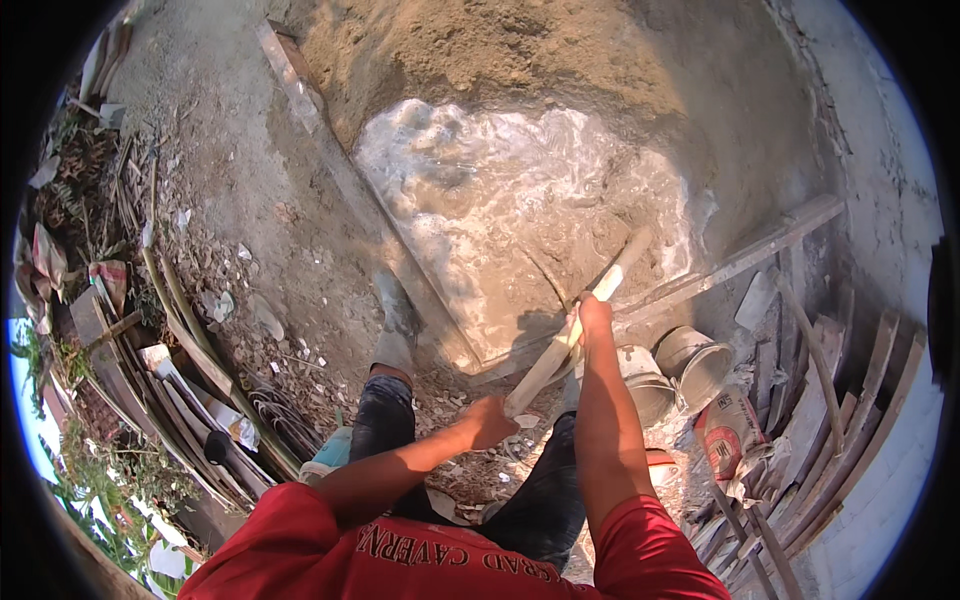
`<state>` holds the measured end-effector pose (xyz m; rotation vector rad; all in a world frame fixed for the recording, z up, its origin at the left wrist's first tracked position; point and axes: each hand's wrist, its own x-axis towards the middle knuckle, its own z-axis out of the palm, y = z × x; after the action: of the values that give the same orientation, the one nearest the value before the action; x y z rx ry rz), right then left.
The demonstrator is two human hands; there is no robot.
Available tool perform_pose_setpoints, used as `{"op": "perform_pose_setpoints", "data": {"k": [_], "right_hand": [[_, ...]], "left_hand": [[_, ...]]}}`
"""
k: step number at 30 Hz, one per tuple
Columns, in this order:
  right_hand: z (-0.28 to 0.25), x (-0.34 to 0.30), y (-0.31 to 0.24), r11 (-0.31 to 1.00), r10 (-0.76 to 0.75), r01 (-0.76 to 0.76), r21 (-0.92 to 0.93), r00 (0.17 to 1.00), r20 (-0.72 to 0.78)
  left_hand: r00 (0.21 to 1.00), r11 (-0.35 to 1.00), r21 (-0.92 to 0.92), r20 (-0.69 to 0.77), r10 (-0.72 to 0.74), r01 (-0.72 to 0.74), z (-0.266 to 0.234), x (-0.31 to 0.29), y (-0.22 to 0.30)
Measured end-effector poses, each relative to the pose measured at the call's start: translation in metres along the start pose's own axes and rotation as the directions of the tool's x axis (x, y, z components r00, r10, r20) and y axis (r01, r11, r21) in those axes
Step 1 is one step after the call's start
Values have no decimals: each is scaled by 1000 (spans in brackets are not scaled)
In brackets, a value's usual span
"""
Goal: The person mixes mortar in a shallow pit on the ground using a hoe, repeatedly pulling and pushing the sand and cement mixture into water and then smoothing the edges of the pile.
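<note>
Handle of pale wood runs diagonally through both fists, its far end over the wet mix ahead of the grip; whether a blade sits beneath the surface cannot be told. Left hand is clamped around the near end; right hand is clamped farther along, toward the mix. This spacing likely serves leverage — the rear hand steering, the forward hand acting as pivot and bearing the load.

Ahead of the grip and to its left, the long plank flanks the mix; the near plank passes under the handle and extends to the right. Together they meet in a corner, presumably to retain the slurry. Beyond the mix rises a sand heap. Two buckets, a nearer one and a farther one, stand just right of the right forearm, probably for ready reach.

Arm pose: left elbow bent, forearm crossing in front of the torso; right arm extended forward, nearly straight. Left boot is planted beside the long plank — apparently for a wide, stable stance.
</note>
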<state>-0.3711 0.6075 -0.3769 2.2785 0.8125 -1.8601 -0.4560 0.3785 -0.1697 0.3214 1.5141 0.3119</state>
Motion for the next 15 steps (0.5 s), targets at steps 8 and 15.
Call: {"op": "perform_pose_setpoints", "data": {"k": [8,15], "right_hand": [[16,-124,66,992,-38,65,-105,971,237],[65,-157,-150,777,-610,621,-104,784,119]], "left_hand": [[944,933,-156,-6,-330,325,64,-128,-41],[888,904,-299,-432,158,-306,20,46,3]]}}
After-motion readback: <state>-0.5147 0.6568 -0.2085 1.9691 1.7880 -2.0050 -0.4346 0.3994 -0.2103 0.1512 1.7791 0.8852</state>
